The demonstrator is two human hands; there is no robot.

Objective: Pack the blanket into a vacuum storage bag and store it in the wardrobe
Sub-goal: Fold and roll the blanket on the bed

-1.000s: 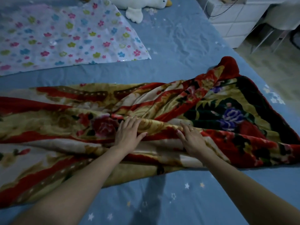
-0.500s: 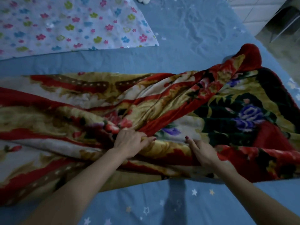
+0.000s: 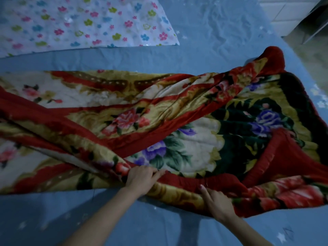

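In the head view, both hands have drawn back toward the near edge of the bed [image 3: 134, 228] since half a second ago, pulling the blanket's [image 3: 159, 121] near fold with them. More of the cream panel with purple flowers now lies uncovered at the middle. The left hand [image 3: 140, 178] grips a bunched fold, fingers curled over it and thumb tucked against the cloth. The right hand [image 3: 215, 201] pinches the red hem; its fingers are hidden under the fabric and only the thumb shows. The blanket lies across the bed, crumpled, its left end cut off by the frame. The flowered bag [image 3: 85, 23] lies flat at the far left corner, apart from the blanket, partly out of frame. The dim light blurs fine detail.
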